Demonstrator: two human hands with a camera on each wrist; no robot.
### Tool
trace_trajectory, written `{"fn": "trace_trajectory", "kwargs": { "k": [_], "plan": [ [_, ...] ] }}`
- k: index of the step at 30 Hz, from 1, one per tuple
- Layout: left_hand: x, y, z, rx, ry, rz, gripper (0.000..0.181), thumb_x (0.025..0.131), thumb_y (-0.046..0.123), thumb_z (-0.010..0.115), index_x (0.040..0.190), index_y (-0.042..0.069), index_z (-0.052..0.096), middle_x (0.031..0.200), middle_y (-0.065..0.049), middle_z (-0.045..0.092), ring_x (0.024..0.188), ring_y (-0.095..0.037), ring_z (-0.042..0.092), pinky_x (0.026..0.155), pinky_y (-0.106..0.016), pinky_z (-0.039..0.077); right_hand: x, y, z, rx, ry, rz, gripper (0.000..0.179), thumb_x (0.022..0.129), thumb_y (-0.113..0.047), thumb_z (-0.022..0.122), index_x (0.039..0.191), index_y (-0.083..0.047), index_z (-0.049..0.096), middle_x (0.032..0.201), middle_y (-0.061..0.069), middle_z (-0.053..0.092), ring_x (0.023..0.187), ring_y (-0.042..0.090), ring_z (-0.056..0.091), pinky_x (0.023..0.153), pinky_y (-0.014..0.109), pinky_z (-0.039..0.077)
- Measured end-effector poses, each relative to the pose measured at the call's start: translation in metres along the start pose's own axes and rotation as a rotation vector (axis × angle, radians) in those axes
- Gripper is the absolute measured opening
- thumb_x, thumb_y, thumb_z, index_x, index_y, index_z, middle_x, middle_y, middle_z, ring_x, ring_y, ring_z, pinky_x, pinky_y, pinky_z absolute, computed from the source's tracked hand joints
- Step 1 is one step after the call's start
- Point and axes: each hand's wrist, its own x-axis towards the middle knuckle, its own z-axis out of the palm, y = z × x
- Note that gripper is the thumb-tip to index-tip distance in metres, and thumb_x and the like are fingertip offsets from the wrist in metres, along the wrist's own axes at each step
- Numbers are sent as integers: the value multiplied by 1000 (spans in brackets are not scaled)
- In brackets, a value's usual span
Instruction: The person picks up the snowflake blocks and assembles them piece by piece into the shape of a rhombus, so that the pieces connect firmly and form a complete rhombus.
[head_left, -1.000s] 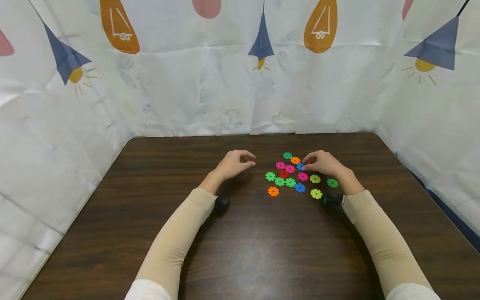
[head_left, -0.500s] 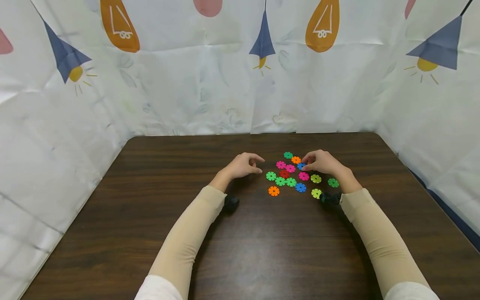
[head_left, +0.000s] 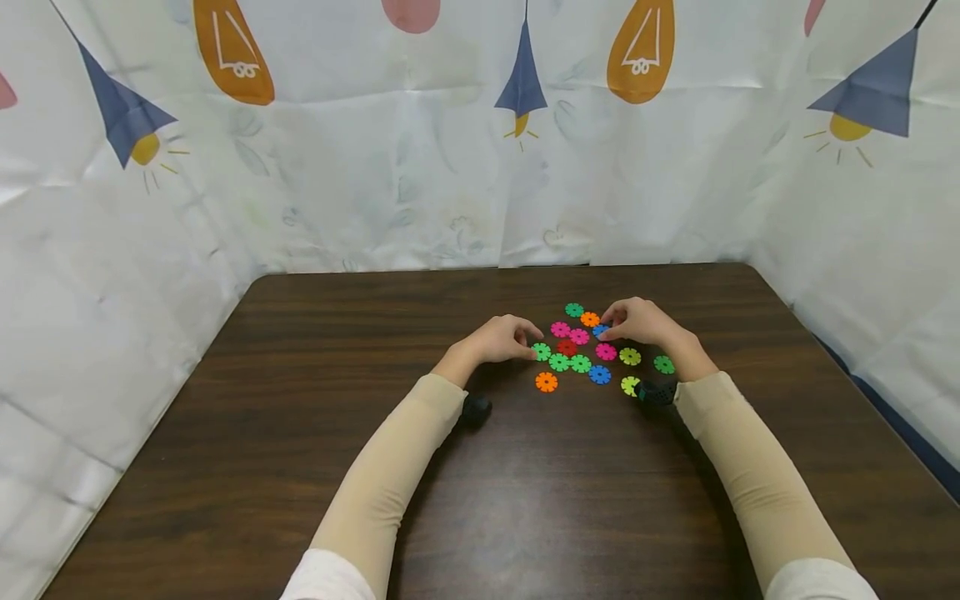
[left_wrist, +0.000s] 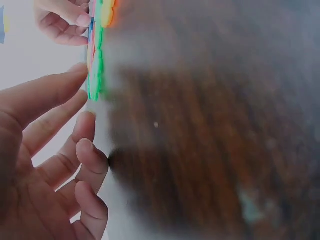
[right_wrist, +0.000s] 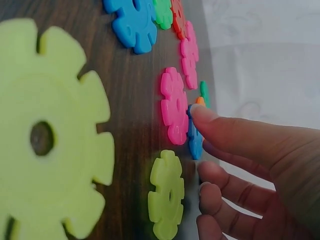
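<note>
Fingers of the right hand (head_left: 647, 323) close narrowly on the rim of a blue disc (right_wrist: 195, 142), thumb on one side and forefinger on the other, as it lies on a dark tabletop (head_left: 300, 400). A pink disc (right_wrist: 174, 106) sits just on the person's side of that thumb; an orange disc (head_left: 590, 319) lies just left of the forefinger's tip. The left hand's (head_left: 498, 340) thumb and forefinger stand wide apart beside a green disc (head_left: 541, 352); whether they touch it cannot be told. Thin, notched and apparently plastic, the pieces should prove light and stiff, slick on the face and not easily broken. The surest hold looks to be across opposite edges, fingertips seated in the notches, since such low pieces offer little to get under.
</note>
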Motion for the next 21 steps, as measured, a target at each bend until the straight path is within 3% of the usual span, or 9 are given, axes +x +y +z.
{"fn": "trace_trajectory", "kwargs": {
  "k": [11,21],
  "plan": [
    [5,5,1,64,-45,-5,38,95,16,76,133,12,70,84,-3,58,69,-13,46,63,-24,38,1,0,1,10,16,7,34,95,-21,76,116,4,66,95,13,60,83,27,53,76,41,48],
    [4,7,3,70,-13,-31,32,94,13,77,125,9,72,96,-6,60,81,-17,51,68,-26,42,-2,0,2,32,26,-6,31,94,-18,77,112,3,62,95,13,58,85,29,52,76,41,46]
  ]
}}
